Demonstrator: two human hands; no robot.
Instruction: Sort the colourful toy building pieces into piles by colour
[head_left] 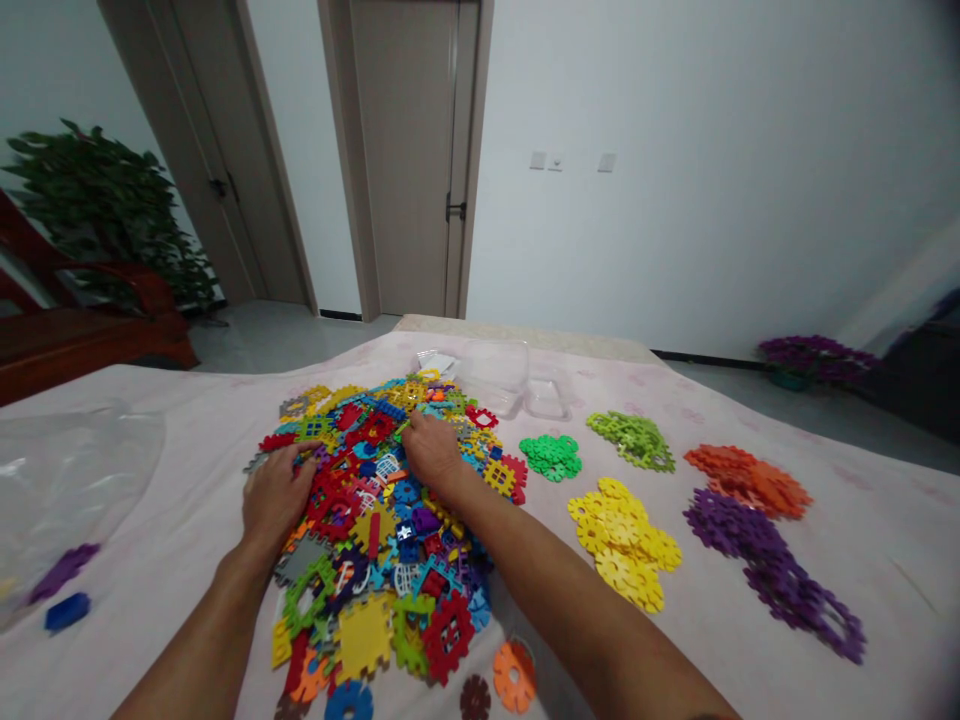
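A big mixed heap of colourful plastic interlocking pieces (375, 520) lies on a pale pink sheet (187, 450). My left hand (274, 495) rests on the heap's left side with its fingers curled into the pieces. My right hand (431, 450) reaches into the far middle of the heap, fingers bent down among the pieces. What either hand grips is hidden. To the right lie sorted piles: bright green (553, 457), olive green (634, 440), yellow (622, 545), orange (750, 480) and purple (772, 570).
A clear plastic box (495, 375) and its lid (547, 400) sit behind the heap. A clear plastic bag (67, 480) lies at the left, with a purple piece (64, 570) and a blue piece (67, 610) on it. Doors, a plant and wooden furniture stand beyond.
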